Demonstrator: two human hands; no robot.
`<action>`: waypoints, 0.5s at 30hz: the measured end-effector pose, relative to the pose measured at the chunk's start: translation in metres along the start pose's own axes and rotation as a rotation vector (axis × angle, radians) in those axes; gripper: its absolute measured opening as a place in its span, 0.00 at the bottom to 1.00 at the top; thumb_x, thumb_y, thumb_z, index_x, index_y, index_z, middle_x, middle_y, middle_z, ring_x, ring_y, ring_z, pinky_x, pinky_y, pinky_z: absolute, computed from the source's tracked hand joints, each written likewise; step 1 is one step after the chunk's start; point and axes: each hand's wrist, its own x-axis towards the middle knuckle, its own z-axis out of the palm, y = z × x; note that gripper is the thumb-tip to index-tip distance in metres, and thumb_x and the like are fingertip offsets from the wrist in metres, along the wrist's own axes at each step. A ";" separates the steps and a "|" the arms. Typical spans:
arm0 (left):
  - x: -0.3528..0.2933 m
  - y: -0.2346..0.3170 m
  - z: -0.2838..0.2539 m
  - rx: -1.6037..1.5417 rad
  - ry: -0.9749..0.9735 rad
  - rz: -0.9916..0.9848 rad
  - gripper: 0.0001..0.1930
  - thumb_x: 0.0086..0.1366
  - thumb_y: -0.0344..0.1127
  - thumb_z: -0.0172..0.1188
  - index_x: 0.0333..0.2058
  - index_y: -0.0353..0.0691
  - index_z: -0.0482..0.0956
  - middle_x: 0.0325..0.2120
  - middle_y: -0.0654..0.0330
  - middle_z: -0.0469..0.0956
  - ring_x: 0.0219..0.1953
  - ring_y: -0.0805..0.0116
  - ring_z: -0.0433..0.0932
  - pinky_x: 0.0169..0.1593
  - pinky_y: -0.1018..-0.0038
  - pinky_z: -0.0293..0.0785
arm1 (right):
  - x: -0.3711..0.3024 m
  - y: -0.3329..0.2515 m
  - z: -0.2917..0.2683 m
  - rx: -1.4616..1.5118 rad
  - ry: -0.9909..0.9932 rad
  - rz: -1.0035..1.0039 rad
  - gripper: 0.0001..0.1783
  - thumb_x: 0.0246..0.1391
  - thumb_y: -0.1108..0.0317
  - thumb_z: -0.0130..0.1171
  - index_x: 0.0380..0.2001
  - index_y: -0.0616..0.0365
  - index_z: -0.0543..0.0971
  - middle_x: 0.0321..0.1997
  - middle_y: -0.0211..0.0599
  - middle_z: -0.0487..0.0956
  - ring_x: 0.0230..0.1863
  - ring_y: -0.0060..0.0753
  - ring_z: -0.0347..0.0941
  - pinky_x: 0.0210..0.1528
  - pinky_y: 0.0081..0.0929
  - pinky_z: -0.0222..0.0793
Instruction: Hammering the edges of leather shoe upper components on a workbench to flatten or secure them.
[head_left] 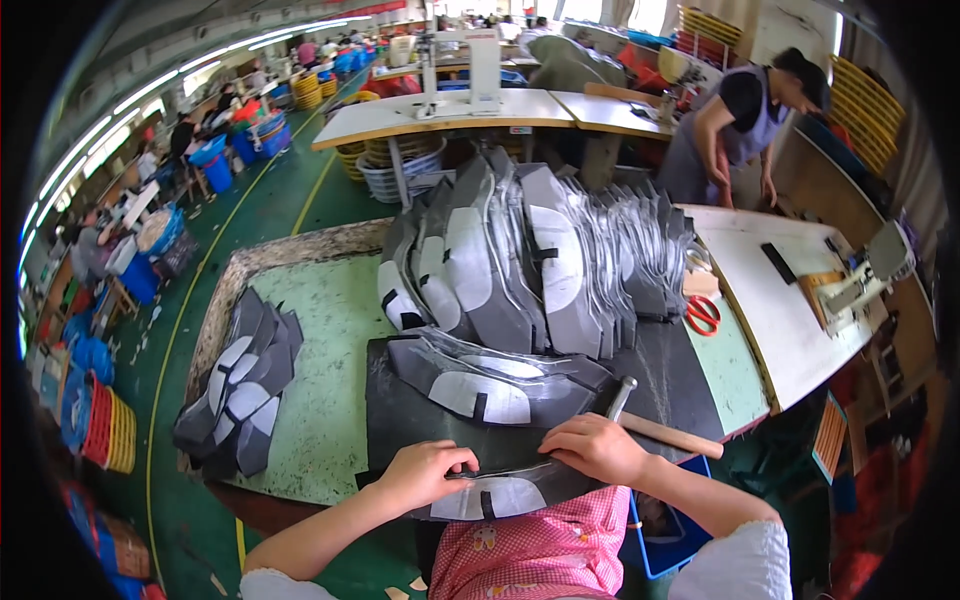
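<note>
At the near edge of the table lies a curved dark grey cut piece (515, 497) with a light grey patch and a small black tab. My left hand (430, 472) is closed on its upper edge, fingers curled. My right hand (597, 448) pinches the same edge farther right, its fingertips partly hidden. Just beyond lie a few similar layered pieces (480, 390) on a black mat (660, 375). A hammer (670, 434) with a wooden handle and metal head rests by my right hand, which is not gripping it.
A tall row of stacked grey pieces (500, 260) stands at the back of the green table (330, 400). Another heap (245, 390) lies at the left. Red-handled scissors (703, 316) lie at the right. A blue bin (665, 540) sits below; a person (735, 130) works beyond.
</note>
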 end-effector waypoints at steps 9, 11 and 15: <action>0.001 0.001 0.005 0.135 0.102 0.132 0.11 0.59 0.42 0.69 0.40 0.50 0.83 0.27 0.61 0.80 0.32 0.58 0.83 0.36 0.62 0.78 | -0.071 0.023 -0.024 -0.021 0.368 0.566 0.27 0.44 0.77 0.69 0.50 0.57 0.74 0.48 0.48 0.76 0.52 0.55 0.74 0.56 0.44 0.72; 0.004 0.007 0.006 0.199 0.091 0.103 0.12 0.58 0.42 0.69 0.40 0.50 0.82 0.28 0.60 0.80 0.34 0.55 0.83 0.37 0.60 0.79 | -0.080 0.030 -0.017 -0.120 0.368 0.501 0.27 0.45 0.76 0.69 0.50 0.59 0.73 0.47 0.49 0.76 0.53 0.56 0.73 0.58 0.44 0.70; -0.005 0.007 0.006 0.289 0.139 0.107 0.11 0.57 0.42 0.70 0.40 0.54 0.84 0.28 0.65 0.81 0.35 0.60 0.80 0.42 0.62 0.73 | -0.080 0.048 -0.007 -0.268 0.435 0.452 0.22 0.48 0.69 0.70 0.45 0.61 0.74 0.44 0.48 0.76 0.50 0.55 0.72 0.55 0.44 0.69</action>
